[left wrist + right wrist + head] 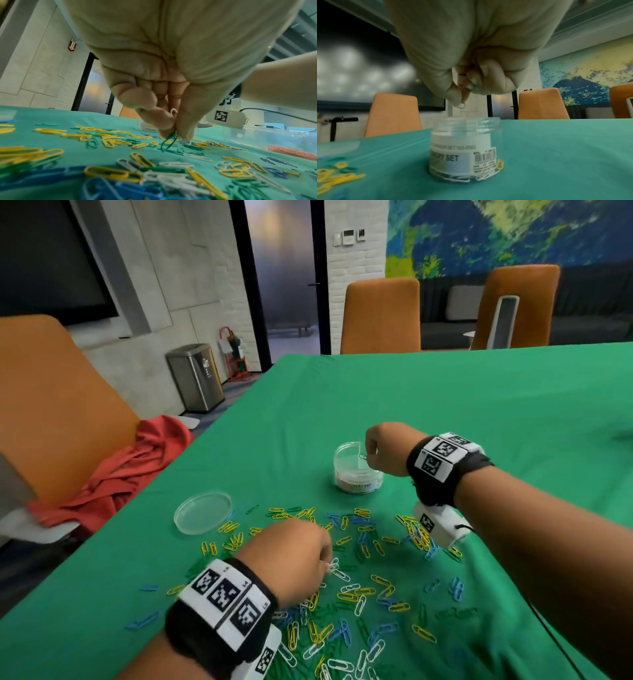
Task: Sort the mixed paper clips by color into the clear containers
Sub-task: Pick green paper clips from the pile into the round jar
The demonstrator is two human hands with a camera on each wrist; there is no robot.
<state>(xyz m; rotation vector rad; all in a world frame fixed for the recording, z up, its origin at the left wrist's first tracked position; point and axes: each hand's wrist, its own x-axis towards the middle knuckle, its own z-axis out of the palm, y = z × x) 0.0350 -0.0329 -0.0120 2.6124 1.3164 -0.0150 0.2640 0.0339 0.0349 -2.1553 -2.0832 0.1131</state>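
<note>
Yellow, blue, green and white paper clips [363, 587] lie scattered on the green cloth. A clear round jar [358, 470] with a label stands open beyond them, white clips in its bottom [462, 179]. My right hand [368, 455] hovers over the jar's mouth and pinches a white clip [462, 105] between thumb and forefinger. My left hand [327, 566] is down in the pile, fingertips pinching white clips [334, 566]; the left wrist view shows a white clip [173, 111] and a green clip [169, 140] caught between the fingertips.
The jar's clear lid [202, 511] lies flat left of the pile. A red cloth [113, 474] hangs off an orange chair [54, 405] at the left. Two more orange chairs [380, 316] stand at the table's far edge [445, 350].
</note>
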